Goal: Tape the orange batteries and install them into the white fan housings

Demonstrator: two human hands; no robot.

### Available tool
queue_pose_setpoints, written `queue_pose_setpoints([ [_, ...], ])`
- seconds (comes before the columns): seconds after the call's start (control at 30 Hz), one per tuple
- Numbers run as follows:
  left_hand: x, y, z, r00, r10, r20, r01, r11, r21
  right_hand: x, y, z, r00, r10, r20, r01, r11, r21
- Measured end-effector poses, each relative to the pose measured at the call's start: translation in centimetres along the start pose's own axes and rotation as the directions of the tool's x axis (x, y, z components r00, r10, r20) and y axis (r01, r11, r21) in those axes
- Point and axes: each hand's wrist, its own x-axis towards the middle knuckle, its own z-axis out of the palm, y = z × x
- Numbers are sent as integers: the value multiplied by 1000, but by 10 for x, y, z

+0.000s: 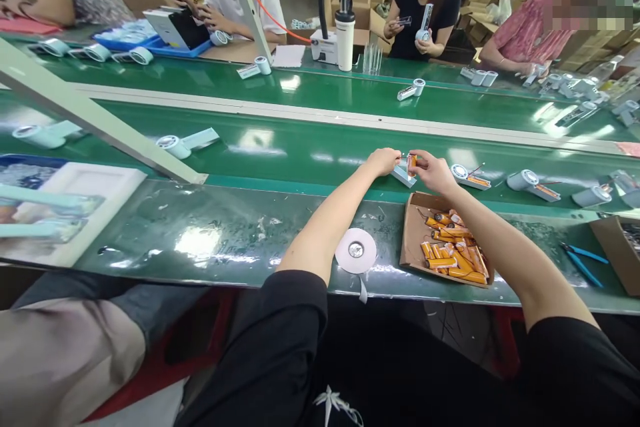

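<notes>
Over the near conveyor, my left hand [384,161] is closed on a handheld fan body. Its pale blue handle [403,176] sticks out toward me, and its round head is hidden by the hand. Just to the right, my right hand [434,172] pinches an orange battery [411,163], held upright at the handle. Below my right forearm, a cardboard tray [413,233] holds several orange batteries [453,233] with wires. A roll of white tape [367,253] lies flat on the bench by my left forearm.
Fan bodies with batteries in their handles [477,181] sit on the belt at right. Blue-handled pliers [585,260] and a cardboard box [617,247] lie at bench right. A slanted metal post [110,123] crosses the left. Several co-workers sit across the conveyor; another person's knee [75,353] is at left.
</notes>
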Motion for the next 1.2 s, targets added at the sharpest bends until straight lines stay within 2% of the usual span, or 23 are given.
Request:
queue_pose_setpoints([
  [0.17,5,5,4,1000,-9,0,9,1000,-19,-2,7,4,997,5,77,5,992,-127],
  [0.37,12,10,11,999,-46,5,46,998,-45,9,14,3,979,37,201,19,962,-272],
  [0.53,13,14,14,997,-75,4,75,996,-52,15,6,1,916,95,389,116,867,-485],
  [0.63,13,18,14,997,-82,3,82,996,-35,16,-2,1,879,138,457,134,848,-513],
  [0.9,9,36,11,995,-102,-3,102,995,-2,26,-20,7,878,204,432,27,882,-471],
  [1.03,4,44,6,994,-110,-10,110,994,-19,26,-16,-15,884,164,437,9,930,-367],
  [1.2,3,48,3,993,-115,-1,115,992,-50,13,9,-42,923,179,341,-72,950,-305],
])
